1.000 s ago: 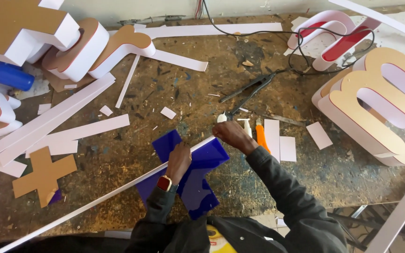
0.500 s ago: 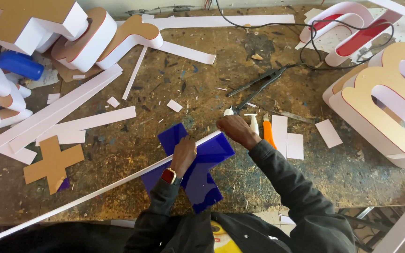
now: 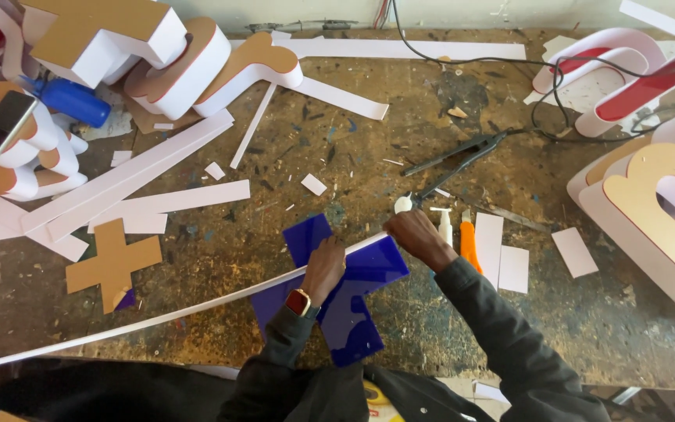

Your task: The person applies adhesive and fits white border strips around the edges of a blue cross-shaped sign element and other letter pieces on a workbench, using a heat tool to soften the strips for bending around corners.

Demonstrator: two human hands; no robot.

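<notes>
Blue acrylic cross (image 3: 357, 312) under left hand (image 3: 323, 268), fingers flat.

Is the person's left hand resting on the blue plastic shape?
Yes, the left hand presses flat on the blue plastic shape, beside the long white strip.

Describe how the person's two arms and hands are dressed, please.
Both arms wear long dark grey sleeves reaching the wrists. The left hand is bare, with a watch on a red-orange band at the wrist. The right hand is bare, with no glove or ring visible.
</notes>
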